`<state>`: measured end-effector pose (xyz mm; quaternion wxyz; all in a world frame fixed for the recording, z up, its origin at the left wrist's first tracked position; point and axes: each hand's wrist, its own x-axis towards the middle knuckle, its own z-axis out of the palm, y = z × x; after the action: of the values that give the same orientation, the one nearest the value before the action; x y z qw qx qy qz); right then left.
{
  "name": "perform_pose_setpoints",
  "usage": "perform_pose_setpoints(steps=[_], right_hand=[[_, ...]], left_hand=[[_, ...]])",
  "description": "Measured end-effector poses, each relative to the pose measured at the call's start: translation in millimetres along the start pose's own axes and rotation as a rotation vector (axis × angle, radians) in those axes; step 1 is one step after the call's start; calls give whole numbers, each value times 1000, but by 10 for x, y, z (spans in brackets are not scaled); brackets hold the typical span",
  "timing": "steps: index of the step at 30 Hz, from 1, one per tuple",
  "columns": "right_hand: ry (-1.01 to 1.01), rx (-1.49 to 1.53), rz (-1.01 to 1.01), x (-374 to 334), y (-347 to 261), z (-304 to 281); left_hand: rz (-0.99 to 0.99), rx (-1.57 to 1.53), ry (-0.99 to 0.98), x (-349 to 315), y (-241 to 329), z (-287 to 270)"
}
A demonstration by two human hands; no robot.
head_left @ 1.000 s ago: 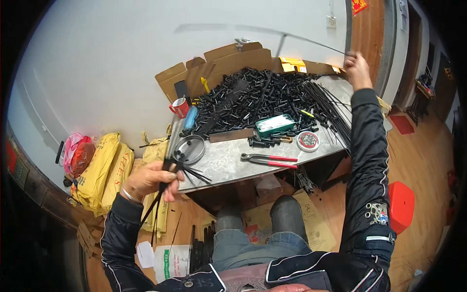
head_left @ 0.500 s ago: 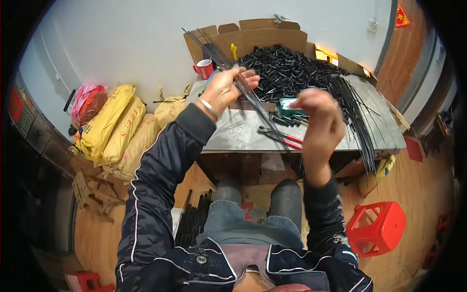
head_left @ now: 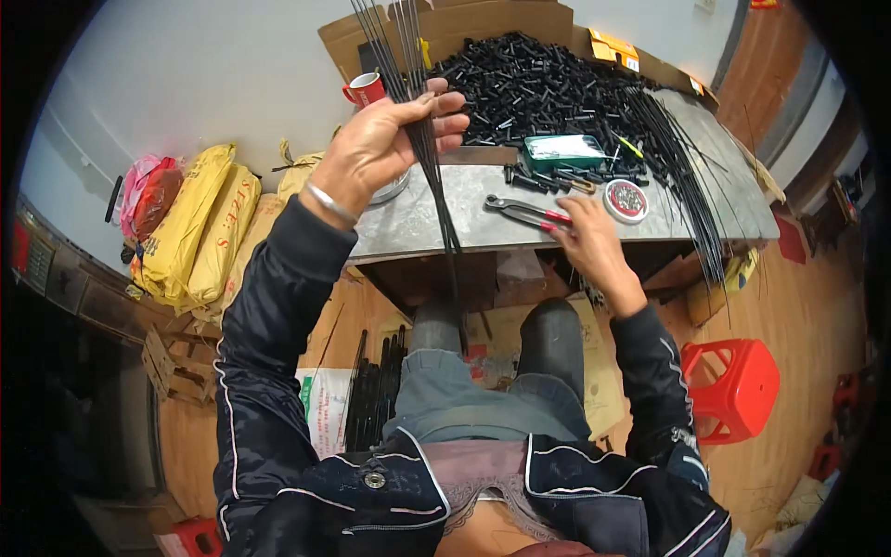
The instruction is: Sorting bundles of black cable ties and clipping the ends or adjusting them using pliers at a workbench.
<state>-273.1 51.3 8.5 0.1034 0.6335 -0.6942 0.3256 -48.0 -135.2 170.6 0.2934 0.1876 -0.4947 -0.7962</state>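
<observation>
My left hand (head_left: 390, 139) holds a bundle of thin black rods (head_left: 429, 162) up over the table's front edge. The thumb presses the rods to the palm while the fingers stretch out past them. Their lower ends hang below the tabletop. My right hand (head_left: 596, 243) is at the red handles of a pair of pliers (head_left: 524, 212), which lie on the tabletop. Its thumb and fingers close around the handle ends, partly hiding them. A round tin (head_left: 626, 200) with small contents stands just right of that hand. Behind it sits a green box (head_left: 563, 151) with a whitish top.
A large heap of short black tubular pieces (head_left: 538, 84) covers the back of the grey table (head_left: 408, 223), backed by cardboard (head_left: 501, 23). More black rods (head_left: 682, 176) overhang its right edge. A red mug (head_left: 365, 89) stands left. Yellow sacks (head_left: 190, 218) and a red stool (head_left: 733, 390) flank the table.
My right hand has come down from above the table to the pliers' handles. My left hand still grips the rods, now more upright. The whole view has shifted, and the round tin is now uncovered.
</observation>
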Motion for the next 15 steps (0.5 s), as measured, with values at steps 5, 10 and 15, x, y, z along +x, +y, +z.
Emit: perform_pose_setpoints(steps=[5,10,15], right_hand=[[-104,-172,42,31,130,368],[-23,-148,29,285,-6,268],[-314,963,-87,855,-952,-60]], left_hand=[[-5,46,-139,-247,-72,28],[-97,147,-272,-543,-125,58],[-215,63,-355,-663,-222,63]])
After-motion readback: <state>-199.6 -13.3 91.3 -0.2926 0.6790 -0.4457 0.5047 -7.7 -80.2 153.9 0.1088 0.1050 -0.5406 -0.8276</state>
